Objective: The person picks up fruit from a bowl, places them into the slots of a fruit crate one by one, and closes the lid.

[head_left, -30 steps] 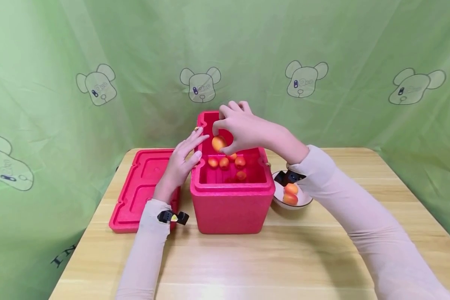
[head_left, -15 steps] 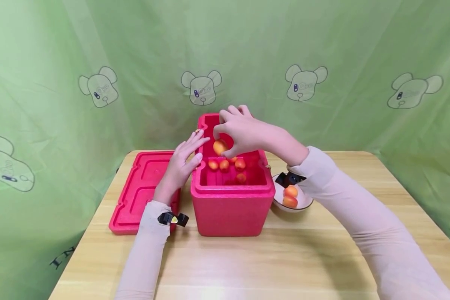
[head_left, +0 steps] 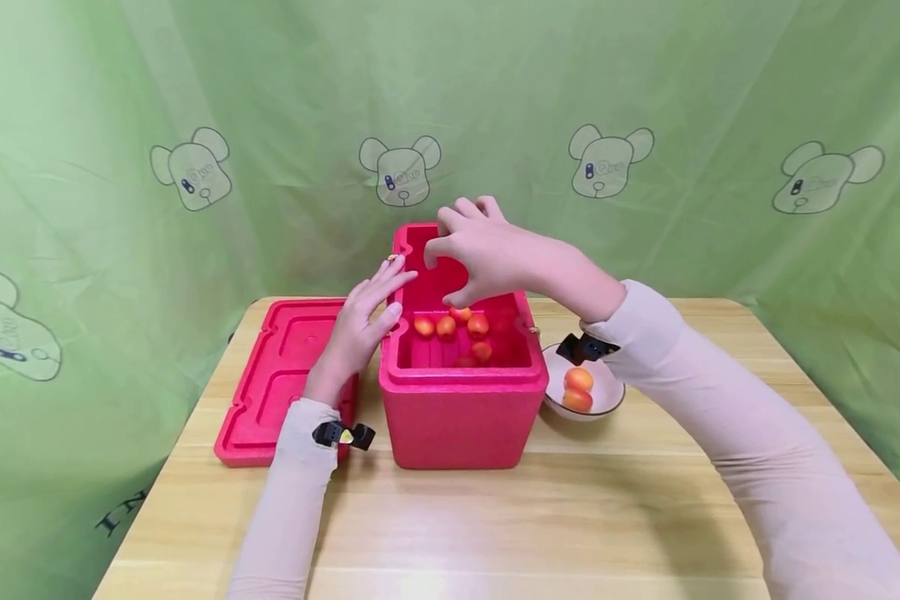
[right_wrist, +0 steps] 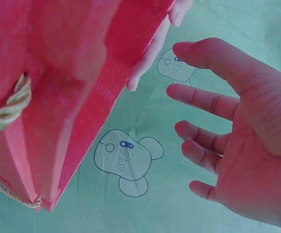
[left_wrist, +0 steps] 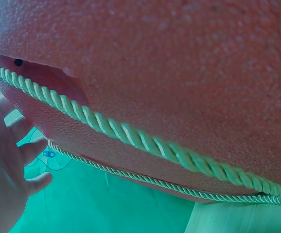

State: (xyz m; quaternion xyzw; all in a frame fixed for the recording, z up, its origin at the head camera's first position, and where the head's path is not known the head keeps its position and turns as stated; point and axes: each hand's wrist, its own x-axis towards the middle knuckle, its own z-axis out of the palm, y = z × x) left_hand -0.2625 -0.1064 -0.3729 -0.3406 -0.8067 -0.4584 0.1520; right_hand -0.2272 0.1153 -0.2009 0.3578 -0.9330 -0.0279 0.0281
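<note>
In the head view, the right hand [head_left: 487, 254] hangs above the deep red, rough-walled foam-like box [head_left: 461, 429], its grip released, fingers curved around nothing. Half a second ago it pinched a yellow-orange fruit there; now that fruit is gone from the fingers. It has probably dropped in among the small, round orange-red fruits [head_left: 446, 326] on the box's floor, though which one it is cannot be told. Two more orange-red fruits [head_left: 578, 379] lie in the white, dark-rimmed round bowl [head_left: 606, 387] just right of the box, so the transfer looks unfinished. The left hand [head_left: 360, 325] rests straight fingers on the box's left rim, grasping nothing; left of the box lies the flat red lid [head_left: 258, 408] on the surface.

In the left wrist view, a pale twisted cord [left_wrist: 126, 133] runs along the box's outer wall.

In the right wrist view, the right palm faces the box, bare of fruit.
</note>
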